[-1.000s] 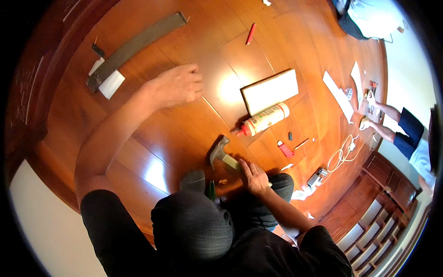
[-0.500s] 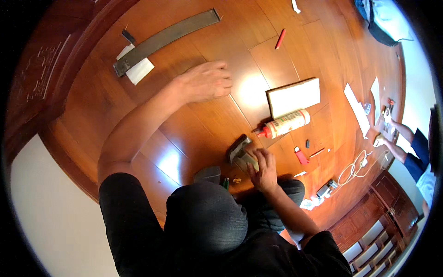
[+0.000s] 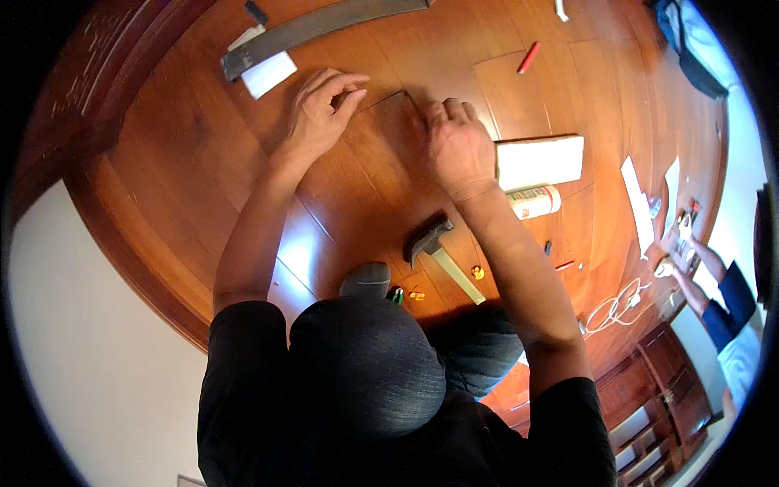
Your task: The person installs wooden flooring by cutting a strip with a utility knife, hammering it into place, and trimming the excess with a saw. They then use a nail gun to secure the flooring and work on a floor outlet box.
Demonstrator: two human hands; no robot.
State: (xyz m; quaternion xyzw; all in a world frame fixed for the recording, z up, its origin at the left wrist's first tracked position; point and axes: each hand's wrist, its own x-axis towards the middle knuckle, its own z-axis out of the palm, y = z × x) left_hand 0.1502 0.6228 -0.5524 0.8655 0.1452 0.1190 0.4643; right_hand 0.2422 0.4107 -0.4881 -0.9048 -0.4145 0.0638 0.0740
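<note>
Holds left hand with thumb and fingertips apart over wood-plank floor; curls right hand inward, cannot tell round what. Has white-topped slab just beside right wrist, long axis running left to right; cream bottle alongside, likewise oriented, its print too small to read; claw hammer nearer, handle toward lower right.

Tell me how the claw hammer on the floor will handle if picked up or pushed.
The claw hammer will probably feel head-heavy: its dark head looks metal, its straight pale handle lighter. Pushed, it would likely slide or swivel rather than roll, since it lies across glossy wood flooring.
</note>
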